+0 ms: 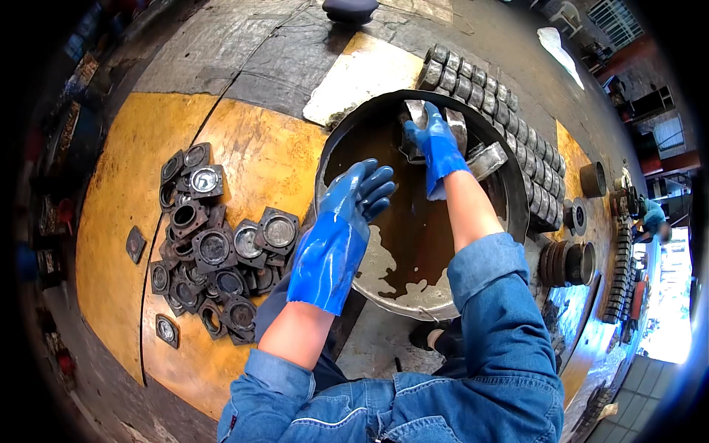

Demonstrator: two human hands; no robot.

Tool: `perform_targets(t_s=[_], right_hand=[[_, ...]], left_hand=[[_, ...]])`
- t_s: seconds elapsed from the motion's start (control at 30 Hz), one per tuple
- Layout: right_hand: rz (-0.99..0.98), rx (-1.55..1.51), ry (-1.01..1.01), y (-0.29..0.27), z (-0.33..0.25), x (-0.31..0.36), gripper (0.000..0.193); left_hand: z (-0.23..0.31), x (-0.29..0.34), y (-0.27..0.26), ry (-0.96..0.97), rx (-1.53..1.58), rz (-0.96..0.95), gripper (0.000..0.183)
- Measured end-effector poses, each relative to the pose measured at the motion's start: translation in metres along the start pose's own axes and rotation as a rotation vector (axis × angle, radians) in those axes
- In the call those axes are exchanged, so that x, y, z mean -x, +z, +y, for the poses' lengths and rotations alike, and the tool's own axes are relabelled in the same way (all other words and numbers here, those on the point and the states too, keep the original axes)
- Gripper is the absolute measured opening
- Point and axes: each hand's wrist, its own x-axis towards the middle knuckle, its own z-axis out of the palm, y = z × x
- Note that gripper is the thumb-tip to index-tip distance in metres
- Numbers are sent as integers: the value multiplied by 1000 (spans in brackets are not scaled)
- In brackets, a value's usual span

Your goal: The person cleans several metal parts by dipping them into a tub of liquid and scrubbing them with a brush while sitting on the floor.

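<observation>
Both my hands wear blue rubber gloves. My right hand (434, 139) reaches into the far side of a large round metal basin (341, 127), thumb and fingers set round a grey metal block (456, 127). The glove hides part of the grip. Another silvery metal block (487, 161) lies beside it, toward the basin's right wall. Shallow brownish liquid (413, 247) covers much of the basin's bottom. Over the basin's left side, my left hand (360, 190) hangs open, its fingers slightly curled and apart, with nothing in it.
A heap of dark square metal parts with round openings (214, 247) lies on yellow boards (258, 151) at the left. Rows of stacked metal cylinders (509, 122) stand behind and right of the basin. Metal rings (580, 263) sit farther right. A person (653, 218) is at the far right.
</observation>
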Motion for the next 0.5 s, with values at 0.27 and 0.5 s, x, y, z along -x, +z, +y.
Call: perform_targets(t_s=[0.27,0.5], right_hand=[[-7,-189,87,4,18,20,91],[-43,-283,254,4,14,88,93]], left_hand=[[2,-5,7,-13,-10,15,42],[4,-16,0,2,12,-10,40]])
